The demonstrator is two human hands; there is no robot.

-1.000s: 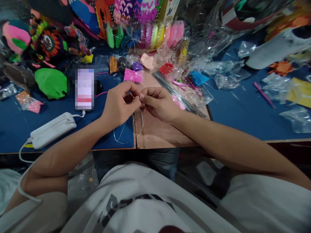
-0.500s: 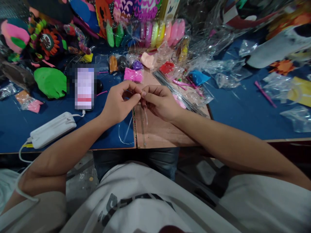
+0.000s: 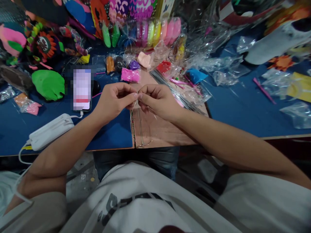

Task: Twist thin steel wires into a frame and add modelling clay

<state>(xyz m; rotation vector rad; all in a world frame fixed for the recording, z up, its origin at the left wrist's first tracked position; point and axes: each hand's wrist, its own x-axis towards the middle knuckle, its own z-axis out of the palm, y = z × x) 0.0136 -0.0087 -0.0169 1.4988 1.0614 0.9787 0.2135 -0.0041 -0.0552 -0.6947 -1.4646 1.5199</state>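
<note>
My left hand (image 3: 115,99) and my right hand (image 3: 160,101) meet fingertip to fingertip above the brown board (image 3: 167,132). Both pinch thin wire (image 3: 140,127), whose loose ends hang toward the board's front edge. The exact spot where the fingers grip it is hidden. A bundle of straight grey wires (image 3: 183,95) lies on the board just beyond my right hand. Past my fingers sits a bright pink clay packet (image 3: 130,75), with a purple lump (image 3: 134,65) behind it.
Left of my hands lie a phone (image 3: 82,87), a white power bank (image 3: 51,131) with its cable, and a flat green clay piece (image 3: 48,84). Colourful clay packs (image 3: 157,31) line the back. Clear plastic wrappers (image 3: 223,68) and a purple stick (image 3: 264,90) are on the right.
Both hands have shifted slightly left in view, still pinched together. The hanging wire ends have swung and now drop straighter toward the board's front edge.
</note>
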